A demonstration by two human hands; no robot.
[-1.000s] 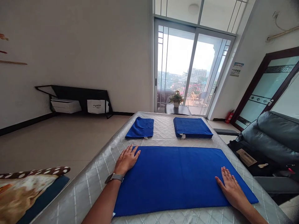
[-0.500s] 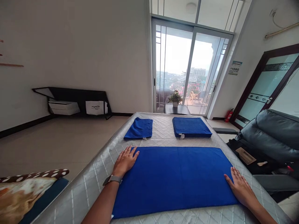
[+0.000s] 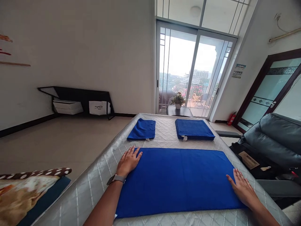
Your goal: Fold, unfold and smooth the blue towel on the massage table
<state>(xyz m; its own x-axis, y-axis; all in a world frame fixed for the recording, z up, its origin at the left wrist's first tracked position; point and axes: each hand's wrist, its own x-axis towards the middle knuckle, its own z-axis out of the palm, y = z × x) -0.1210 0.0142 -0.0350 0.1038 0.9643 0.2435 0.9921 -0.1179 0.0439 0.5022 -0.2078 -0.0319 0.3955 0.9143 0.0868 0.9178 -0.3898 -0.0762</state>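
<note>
A blue towel [image 3: 178, 182] lies spread flat across the near part of a padded silver-grey table cover [image 3: 96, 175]. My left hand [image 3: 129, 160] rests on the towel's far left corner, fingers extended and slightly spread, with a watch on the wrist. On the right edge of the towel lies my right hand [image 3: 242, 186], flat, its thumb apart from the fingers. Beyond the towel, a smaller folded blue cloth [image 3: 143, 129] is at the left. At the right sits a neat stack of folded blue towels [image 3: 195, 128] with a white tag showing.
A dark armchair [image 3: 277, 135] with a black bag and a cardboard piece [image 3: 248, 160] stands at the right. Patterned bedding [image 3: 28, 194] is at lower left. A potted plant [image 3: 178, 99] stands on a small table before the sliding glass doors. A fire extinguisher [image 3: 231, 118] stands by the door.
The view has shifted slightly, so the scene sits a little further right. Both hands stay on the towel in nearly the same places, and the towel looks unchanged.
</note>
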